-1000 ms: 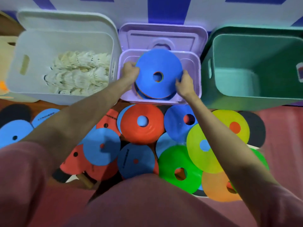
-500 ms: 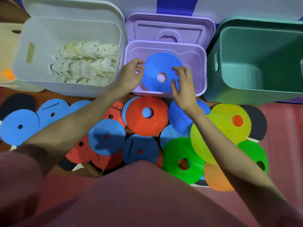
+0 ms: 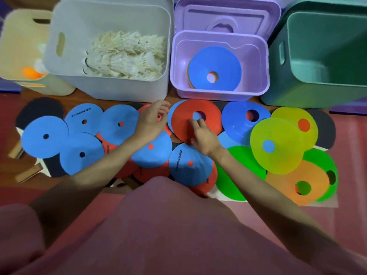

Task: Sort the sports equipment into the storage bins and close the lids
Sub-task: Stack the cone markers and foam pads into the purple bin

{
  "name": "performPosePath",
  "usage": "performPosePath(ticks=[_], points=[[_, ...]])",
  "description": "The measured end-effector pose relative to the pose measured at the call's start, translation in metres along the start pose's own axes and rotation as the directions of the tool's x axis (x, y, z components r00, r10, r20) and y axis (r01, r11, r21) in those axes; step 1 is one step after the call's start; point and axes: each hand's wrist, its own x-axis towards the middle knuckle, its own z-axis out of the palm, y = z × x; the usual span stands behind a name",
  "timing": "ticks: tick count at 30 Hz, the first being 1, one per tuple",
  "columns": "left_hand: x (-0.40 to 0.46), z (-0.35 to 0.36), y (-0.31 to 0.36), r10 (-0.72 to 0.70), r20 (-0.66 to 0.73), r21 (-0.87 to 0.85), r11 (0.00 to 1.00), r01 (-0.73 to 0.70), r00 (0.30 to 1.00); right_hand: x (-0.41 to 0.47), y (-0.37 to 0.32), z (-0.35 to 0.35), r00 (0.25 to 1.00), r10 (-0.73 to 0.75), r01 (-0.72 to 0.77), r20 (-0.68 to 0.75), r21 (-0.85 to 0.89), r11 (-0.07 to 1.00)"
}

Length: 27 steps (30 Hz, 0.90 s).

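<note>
A blue disc cone (image 3: 215,65) lies on a small stack inside the purple bin (image 3: 256,90). In front of the bins, several flat disc cones in blue, red, green, yellow and orange lie spread on the floor. My right hand (image 3: 202,135) rests over the red disc cone (image 3: 212,120), fingers loosely curled and reaching toward its centre hole. My left hand (image 3: 151,122) hovers just left of that cone with relaxed fingers, holding nothing. The white bin (image 3: 65,76) holds a pile of shuttlecocks (image 3: 125,56). The green bin (image 3: 282,90) at the right looks empty.
The purple lid (image 3: 226,14) leans behind its bin. A cream bin (image 3: 17,36) at far left holds an orange ball (image 3: 29,72). Table tennis paddles (image 3: 39,110) lie partly under the blue discs at left. My pink-clothed knee (image 3: 168,225) fills the foreground.
Both hands released the blue cone into the purple bin and drew back to the floor pile. The right hand now sits on the red cone.
</note>
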Motion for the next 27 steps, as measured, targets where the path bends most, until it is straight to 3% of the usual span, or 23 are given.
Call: performPosePath(ticks=[5, 11, 13, 14, 17, 19, 21, 23, 27], points=[[-0.008, -0.005, -0.013, -0.128, -0.023, -0.058, 0.990, 0.126, 0.992, -0.002, -0.015, -0.015, 0.997, 0.020, -0.015, -0.073, 0.070, 0.997], [-0.012, -0.004, -0.031, -0.292, -0.061, -0.179, 0.944, 0.277, 0.955, -0.039, -0.033, -0.038, 0.914, 0.105, 0.048, -0.391, 0.363, 0.930], [-0.014, -0.002, -0.031, -0.358, -0.003, -0.255, 0.903, 0.345, 0.934, -0.057, -0.034, -0.043, 0.881, 0.176, 0.114, -0.439, 0.558, 0.822], [-0.014, 0.000, -0.029, -0.389, 0.032, -0.271, 0.883, 0.383, 0.921, -0.065, -0.035, -0.045, 0.879, 0.235, 0.133, -0.416, 0.687, 0.715], [-0.015, 0.009, -0.018, -0.429, 0.148, -0.301, 0.839, 0.454, 0.891, -0.076, -0.031, -0.042, 0.839, 0.456, 0.200, -0.299, 0.947, 0.253], [-0.015, 0.018, -0.007, -0.434, 0.241, -0.322, 0.808, 0.493, 0.868, -0.079, -0.023, -0.037, 0.798, 0.563, 0.225, -0.213, 0.973, 0.048], [-0.018, 0.026, 0.004, -0.420, 0.328, -0.366, 0.770, 0.523, 0.846, -0.083, -0.016, -0.032, 0.775, 0.615, 0.208, -0.148, 0.978, -0.028], [-0.022, 0.034, 0.015, -0.421, 0.421, -0.461, 0.664, 0.589, 0.803, -0.086, -0.009, -0.026, 0.744, 0.661, 0.177, -0.104, 0.983, -0.045], [-0.029, 0.057, 0.024, -0.362, 0.548, -0.595, 0.464, 0.656, 0.754, -0.088, 0.009, -0.013, 0.689, 0.721, 0.068, -0.076, 0.997, 0.041]])
